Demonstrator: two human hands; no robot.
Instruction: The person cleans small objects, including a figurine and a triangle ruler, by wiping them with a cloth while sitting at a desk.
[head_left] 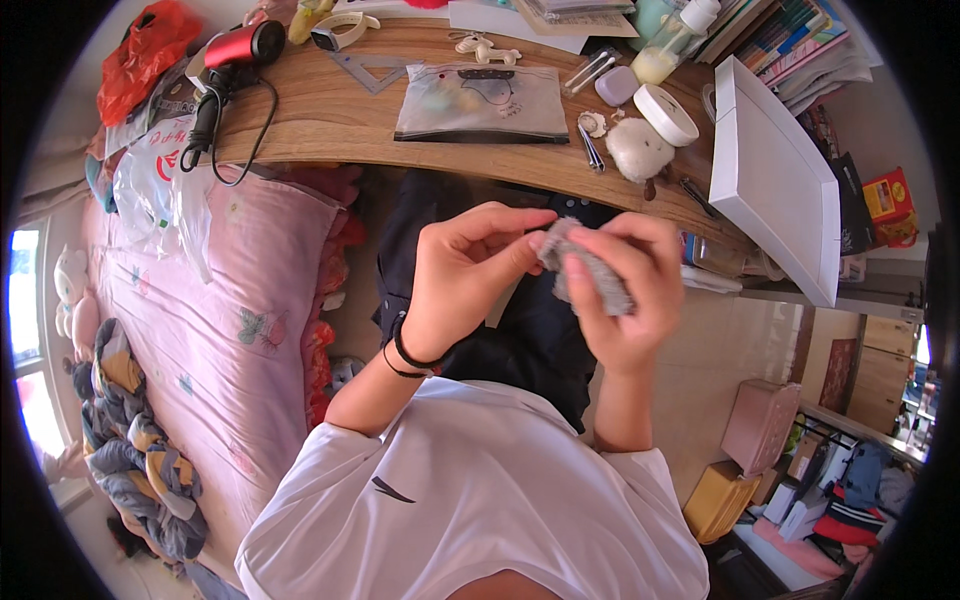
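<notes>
My right hand (635, 275) is closed around a small grey fuzzy piece (592, 275), possibly plush or cloth, in front of my chest near the desk's edge. At its upper left end, the thumb and index fingertip of my left hand (468, 262) pinch close together and touch the fuzz. Whether something tiny sits between those fingertips is too small to tell. Dark bands circle my left wrist. Beyond my hands on the wooden desk (330, 125) lie a white fluffy plush (640, 150), a round white lid (666, 114) and a slim metal tool, perhaps nail clippers (590, 148).
A zip pouch (482, 105), a set square (370, 72) and a red hair dryer (245, 45) with its cord lie on the desk. A white box lid (775, 170) leans at the right. The pink bed (250, 300) is on my left; a pink case (760, 425) stands lower right.
</notes>
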